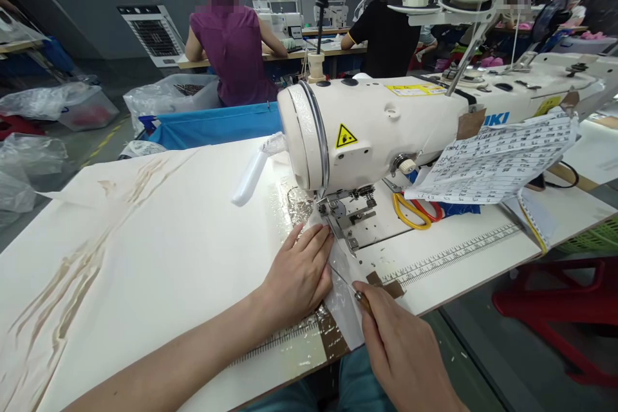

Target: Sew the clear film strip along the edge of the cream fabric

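Note:
A strip of thin white fabric (345,312) runs from under the needle area of a white sewing machine (376,135) down over the table's front edge. My left hand (302,267) lies on this fabric just in front of the presser foot, its fingers stretched forward and pressing down. In my right hand (398,341) is an awl (363,300), gripped by its wooden handle. Its thin metal shaft points up and left across the fabric, toward my left hand. Part of the fabric is hidden under my left fingers.
Scissors (410,209) with yellow and red handles lie right of the needle area. A written paper sheet (499,161) hangs from the machine. A ruler tape (451,251) runs along the white table (193,251). A red stool (555,309) stands right. Two people sit working ahead.

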`<state>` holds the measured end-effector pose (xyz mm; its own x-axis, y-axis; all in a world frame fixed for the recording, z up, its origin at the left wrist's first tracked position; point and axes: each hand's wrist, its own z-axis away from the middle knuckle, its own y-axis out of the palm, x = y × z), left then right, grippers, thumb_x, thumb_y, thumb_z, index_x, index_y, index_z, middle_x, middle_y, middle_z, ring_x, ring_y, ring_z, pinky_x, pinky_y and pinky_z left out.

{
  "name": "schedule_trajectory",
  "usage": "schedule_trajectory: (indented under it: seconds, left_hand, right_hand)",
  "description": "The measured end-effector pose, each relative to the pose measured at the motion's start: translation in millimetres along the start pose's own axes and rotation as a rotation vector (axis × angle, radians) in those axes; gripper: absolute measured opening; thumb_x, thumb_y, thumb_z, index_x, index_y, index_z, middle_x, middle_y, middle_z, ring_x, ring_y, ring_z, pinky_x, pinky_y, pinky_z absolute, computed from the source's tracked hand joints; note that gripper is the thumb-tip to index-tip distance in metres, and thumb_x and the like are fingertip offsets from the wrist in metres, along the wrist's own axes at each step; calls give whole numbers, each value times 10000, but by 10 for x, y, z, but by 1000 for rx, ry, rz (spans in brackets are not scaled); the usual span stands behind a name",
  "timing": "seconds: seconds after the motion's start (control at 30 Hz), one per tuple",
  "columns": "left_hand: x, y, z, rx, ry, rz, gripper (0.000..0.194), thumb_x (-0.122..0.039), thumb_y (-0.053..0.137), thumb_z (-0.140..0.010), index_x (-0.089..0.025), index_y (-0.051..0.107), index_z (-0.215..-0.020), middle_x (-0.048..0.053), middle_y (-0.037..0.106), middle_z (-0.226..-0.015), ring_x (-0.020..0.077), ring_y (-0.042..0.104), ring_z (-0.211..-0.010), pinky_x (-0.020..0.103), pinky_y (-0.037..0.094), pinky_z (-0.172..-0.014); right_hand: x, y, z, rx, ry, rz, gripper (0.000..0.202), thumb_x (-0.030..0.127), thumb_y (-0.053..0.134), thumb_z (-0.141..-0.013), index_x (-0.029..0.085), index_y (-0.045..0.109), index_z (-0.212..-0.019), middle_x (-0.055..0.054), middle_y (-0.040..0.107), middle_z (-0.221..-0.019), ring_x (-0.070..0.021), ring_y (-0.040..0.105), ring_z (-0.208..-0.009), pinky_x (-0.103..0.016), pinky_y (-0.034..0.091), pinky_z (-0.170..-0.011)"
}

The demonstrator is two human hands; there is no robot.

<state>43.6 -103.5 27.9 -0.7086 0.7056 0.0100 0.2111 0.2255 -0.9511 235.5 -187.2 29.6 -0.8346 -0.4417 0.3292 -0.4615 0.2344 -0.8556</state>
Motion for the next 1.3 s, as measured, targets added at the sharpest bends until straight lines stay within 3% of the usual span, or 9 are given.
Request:
schedule_trajectory:
  seconds: [0.2,0.33,0.6,0.97,1.17,1.3]
  left_hand:
    - [30,-8,-37,-18,-49,-19,440,-224,378,-941,-63,526,-1323,169,533,-1325,319,424,-1283,511,343,-1107]
    - [65,-4,-65,-25,-86,-56,431,-235,402,-930,-72,538,-1305,171,550,-1247,321,466,-1189,503,403,-1040]
    - [244,21,-96,-95,-26,-107,386,-85,389,-916,-77,593,-1243,152,595,-1240,314,471,-1230,517,348,-1070]
    - [-4,27,-39,-92,-2,-29,408,-253,370,-963,-51,597,-1236,164,583,-1287,306,464,-1267,496,327,-1118]
    - [2,19,-32,-81,0,-37,421,-284,324,-998,-72,598,-1236,149,583,-1291,292,478,-1250,507,328,-1112]
    - [-30,16,-20,-39,-12,-50,455,-327,301,-1014,-70,568,-1277,155,565,-1317,289,463,-1267,500,323,-1114]
  right_hand:
    - [43,41,-112,-8,5,11,292,124,296,-971,165,520,-1155,-67,722,-908,-176,715,-672,-246,525,-458]
    - [49,95,-177,-8,14,27,296,120,306,-970,147,541,-1148,-84,733,-949,-181,723,-723,-242,536,-493]
    - [83,128,-244,-6,31,25,331,84,352,-925,69,593,-1152,-126,750,-974,-205,737,-775,-276,586,-562]
    - [82,63,-140,13,25,27,341,124,332,-954,91,598,-1164,-103,751,-975,-201,734,-746,-270,565,-531]
    - [-134,-32,8,-50,85,-14,303,204,351,-996,121,584,-1172,-88,752,-991,-200,741,-773,-265,578,-566]
    - [-271,-61,70,-25,178,-96,299,258,371,-1008,162,593,-1184,-59,751,-1009,-179,737,-811,-228,582,-608]
